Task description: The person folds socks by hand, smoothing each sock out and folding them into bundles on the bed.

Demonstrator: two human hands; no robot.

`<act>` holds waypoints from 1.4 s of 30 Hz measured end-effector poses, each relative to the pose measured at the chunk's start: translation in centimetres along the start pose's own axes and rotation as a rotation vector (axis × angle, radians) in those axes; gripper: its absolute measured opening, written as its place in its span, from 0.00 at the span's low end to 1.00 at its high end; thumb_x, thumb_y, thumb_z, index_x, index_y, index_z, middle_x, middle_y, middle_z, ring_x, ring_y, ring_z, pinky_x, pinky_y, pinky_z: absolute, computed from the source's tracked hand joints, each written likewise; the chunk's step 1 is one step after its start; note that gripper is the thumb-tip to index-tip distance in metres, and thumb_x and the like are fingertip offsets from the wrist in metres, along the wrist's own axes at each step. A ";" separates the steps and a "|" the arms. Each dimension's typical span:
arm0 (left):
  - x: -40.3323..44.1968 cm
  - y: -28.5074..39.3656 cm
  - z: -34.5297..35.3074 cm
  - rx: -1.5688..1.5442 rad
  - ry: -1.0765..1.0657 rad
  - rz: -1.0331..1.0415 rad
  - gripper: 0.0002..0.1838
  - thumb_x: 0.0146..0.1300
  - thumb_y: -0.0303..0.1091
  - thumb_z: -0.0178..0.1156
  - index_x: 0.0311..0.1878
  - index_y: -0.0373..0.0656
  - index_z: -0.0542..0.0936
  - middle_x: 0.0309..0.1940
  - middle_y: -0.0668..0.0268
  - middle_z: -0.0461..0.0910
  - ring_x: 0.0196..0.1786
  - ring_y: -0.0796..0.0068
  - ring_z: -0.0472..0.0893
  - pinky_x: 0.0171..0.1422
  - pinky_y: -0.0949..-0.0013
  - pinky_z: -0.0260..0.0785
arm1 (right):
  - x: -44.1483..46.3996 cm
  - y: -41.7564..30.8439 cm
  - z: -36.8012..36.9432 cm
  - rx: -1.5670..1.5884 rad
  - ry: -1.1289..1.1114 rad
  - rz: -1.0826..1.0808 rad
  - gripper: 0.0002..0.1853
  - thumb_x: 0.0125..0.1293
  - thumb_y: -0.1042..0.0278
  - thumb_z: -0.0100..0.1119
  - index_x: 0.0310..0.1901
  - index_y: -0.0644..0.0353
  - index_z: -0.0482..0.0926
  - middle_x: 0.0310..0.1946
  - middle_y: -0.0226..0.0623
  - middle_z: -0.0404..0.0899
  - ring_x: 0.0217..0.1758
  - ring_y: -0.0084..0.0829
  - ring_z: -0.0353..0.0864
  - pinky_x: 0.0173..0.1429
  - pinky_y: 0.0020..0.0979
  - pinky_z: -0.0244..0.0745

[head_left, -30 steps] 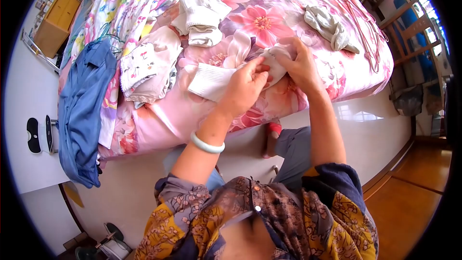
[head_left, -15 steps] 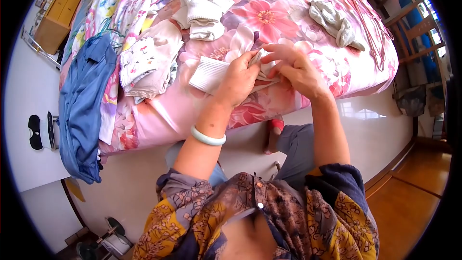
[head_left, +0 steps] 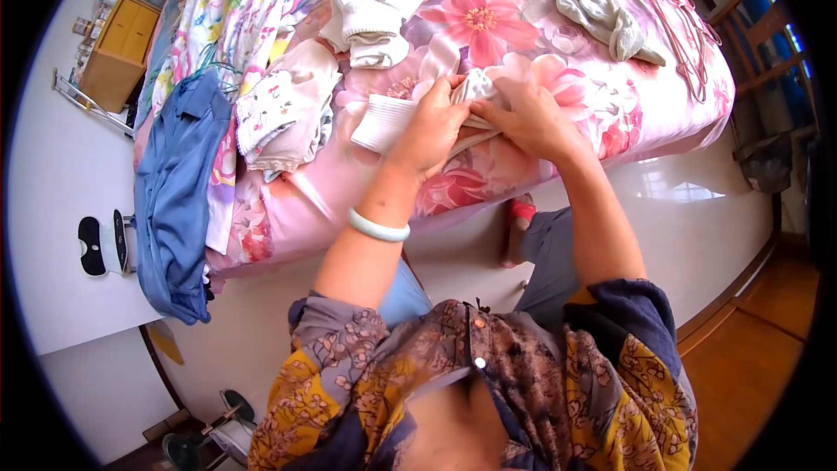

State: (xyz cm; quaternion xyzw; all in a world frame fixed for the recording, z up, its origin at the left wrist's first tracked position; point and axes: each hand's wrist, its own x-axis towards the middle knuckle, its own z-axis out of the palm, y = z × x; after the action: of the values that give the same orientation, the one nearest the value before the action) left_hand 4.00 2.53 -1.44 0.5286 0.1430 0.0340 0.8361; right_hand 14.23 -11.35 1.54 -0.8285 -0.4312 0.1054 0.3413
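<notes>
My left hand (head_left: 429,128) and my right hand (head_left: 526,119) are close together above the bed's front edge, both closed on a bunched white sock (head_left: 476,87). Its ribbed cuff (head_left: 384,124) lies flat on the floral sheet, to the left of my left hand. Farther back sits a folded pile of white socks (head_left: 373,22). Left of that are folded light garments (head_left: 292,113), one with a small cherry-like print. A crumpled grey sock (head_left: 610,22) lies to the right, beyond my right hand.
A blue garment (head_left: 185,192) hangs over the bed's left edge beside a colourful cloth (head_left: 248,0). Reddish cords (head_left: 667,22) lie at the bed's right. Wooden chairs (head_left: 767,35) stand at the far right, dumbbells (head_left: 209,427) on the floor at lower left.
My fingers have shifted on the sock, whose white fabric is now gathered between both hands. The right hand's fingers have closed down on it. The whole view has moved slightly.
</notes>
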 end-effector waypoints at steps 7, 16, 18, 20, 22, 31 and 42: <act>0.7 6.7 -0.9 1.103 -0.083 0.153 0.22 0.63 0.35 0.66 0.57 0.35 0.75 0.48 0.64 0.78 0.49 0.75 0.77 0.53 0.71 0.72 | 0.1 1.1 -0.4 0.257 -0.070 0.044 0.15 0.61 0.62 0.60 0.42 0.67 0.79 0.31 0.51 0.81 0.35 0.47 0.82 0.41 0.42 0.74; 2.0 7.8 -1.5 0.724 -0.249 -0.109 0.17 0.62 0.30 0.67 0.54 0.41 0.78 0.43 0.72 0.80 0.45 0.81 0.77 0.52 0.75 0.71 | 0.6 0.4 -1.9 0.621 -0.097 0.137 0.21 0.65 0.57 0.63 0.49 0.67 0.76 0.27 0.36 0.78 0.31 0.28 0.77 0.37 0.33 0.74; 0.9 8.9 0.0 0.759 -0.081 -0.109 0.15 0.63 0.28 0.65 0.53 0.40 0.79 0.44 0.70 0.81 0.45 0.81 0.78 0.51 0.76 0.71 | 0.6 0.4 -1.4 0.744 0.054 0.091 0.23 0.66 0.54 0.63 0.51 0.67 0.75 0.31 0.34 0.77 0.34 0.24 0.76 0.36 0.29 0.73; 0.8 7.7 -0.3 0.498 -0.055 0.038 0.14 0.64 0.27 0.64 0.53 0.39 0.79 0.44 0.69 0.81 0.45 0.80 0.79 0.52 0.75 0.72 | 0.2 -0.5 -1.9 0.850 0.017 0.226 0.25 0.66 0.53 0.63 0.51 0.68 0.74 0.37 0.34 0.76 0.39 0.22 0.75 0.39 0.26 0.73; 0.4 6.7 0.0 0.309 -0.018 0.137 0.13 0.65 0.25 0.62 0.53 0.38 0.79 0.46 0.67 0.82 0.46 0.79 0.80 0.53 0.73 0.73 | 0.3 -0.3 -0.7 0.980 -0.062 0.160 0.24 0.67 0.53 0.62 0.52 0.68 0.75 0.40 0.35 0.79 0.42 0.23 0.76 0.45 0.27 0.74; -2.6 4.7 1.5 0.339 0.123 0.410 0.09 0.63 0.21 0.64 0.46 0.38 0.80 0.41 0.70 0.82 0.44 0.82 0.79 0.52 0.74 0.72 | -0.3 -1.0 -0.6 1.106 -0.280 0.051 0.14 0.69 0.72 0.56 0.53 0.70 0.77 0.44 0.32 0.81 0.47 0.20 0.78 0.53 0.26 0.75; -3.0 1.9 -1.8 -0.101 0.000 0.365 0.11 0.58 0.18 0.63 0.40 0.45 0.86 0.50 0.68 0.77 0.51 0.76 0.78 0.57 0.72 0.73 | 0.8 -0.9 0.6 1.304 -0.222 0.246 0.12 0.64 0.74 0.54 0.48 0.65 0.78 0.41 0.32 0.81 0.45 0.22 0.79 0.52 0.24 0.73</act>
State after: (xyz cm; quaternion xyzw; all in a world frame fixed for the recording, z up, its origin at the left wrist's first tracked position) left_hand 0.85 4.30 0.16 0.5032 0.0430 0.1924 0.8414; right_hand 13.88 -10.11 1.74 -0.4801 -0.2142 0.4668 0.7112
